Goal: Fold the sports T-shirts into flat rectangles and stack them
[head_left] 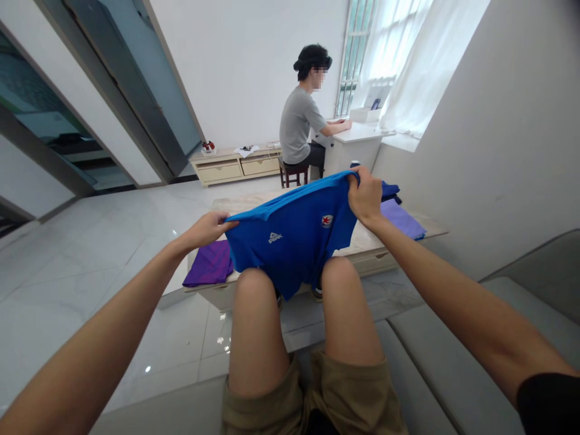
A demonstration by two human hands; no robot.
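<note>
At the far left, a grey door (pixel 131 90). Further right, along the far wall, a low cream cabinet (pixel 221 174) with drawers, bearing small red items (pixel 209 147) at its left end and a sheet of white paper (pixel 244 154) to their right. Nearer, on the left end of a low table (pixel 365 241), a flat folded purple cloth (pixel 209 264). With the left hand (pixel 211 229), pinches the upper left corner of a blue garment (pixel 296 248), grip narrow. Holds the garment up in the middle, stretched between both hands over the table, lighter upper edge sloping upward to the right, with a white logo (pixel 274 238) and a red-and-white badge (pixel 327 220) facing near. Hangs down by a pair of bare knees (pixel 256 290); cannot tell whether touching. Beyond, far, a person in a grey shirt (pixel 296 130) on a dark stool (pixel 294 174), forearms on a white desk (pixel 362 133). With the right hand (pixel 366 194), clasps the upper right corner, fingers closed on fabric. Just right, on the table, a folded lavender cloth (pixel 403 219), with a dark blue item (pixel 389 191) at its far side. Far right, a white curtain (pixel 417 66); near right, a grey sofa (pixel 448 338).
</note>
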